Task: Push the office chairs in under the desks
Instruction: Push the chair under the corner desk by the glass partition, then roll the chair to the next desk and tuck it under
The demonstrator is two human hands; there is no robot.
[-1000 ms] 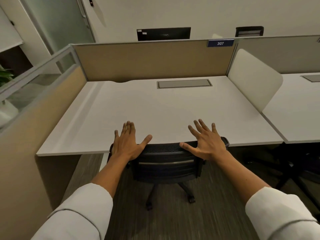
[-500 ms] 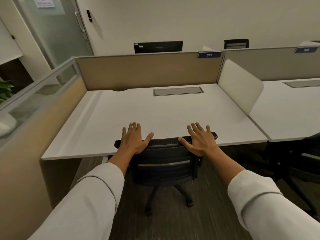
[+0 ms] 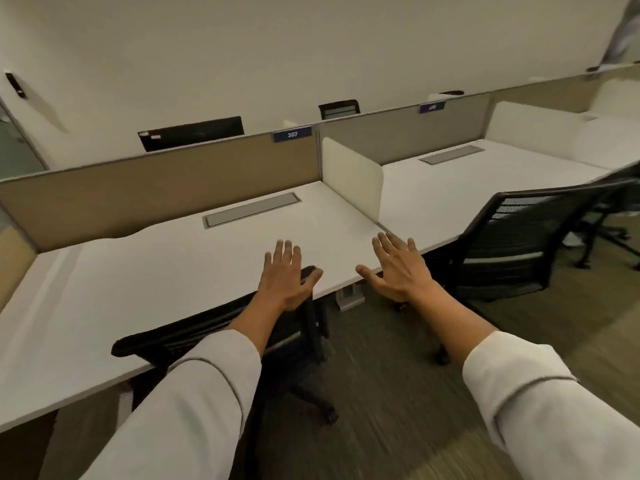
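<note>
A black mesh office chair (image 3: 194,336) stands pushed against the front edge of the white desk (image 3: 145,271) marked 307, its backrest top level with the desk edge. My left hand (image 3: 285,277) lies flat and open over the right end of that backrest. My right hand (image 3: 398,268) hovers open past the chair, over the desk's right corner, holding nothing. A second black mesh chair (image 3: 512,237) stands to the right, pulled out and turned at an angle in front of the neighbouring white desk (image 3: 485,178).
A beige partition (image 3: 156,192) backs the desks and a white divider panel (image 3: 349,178) separates them. More chairs (image 3: 616,202) stand at the far right. A dark monitor (image 3: 190,133) and another chair back (image 3: 338,108) show beyond the partition. Carpet floor lies in the foreground.
The view has swung to the right, bringing the second chair and desk into sight. My right hand has come off the first chair's backrest; my left hand has slid to its right end.
</note>
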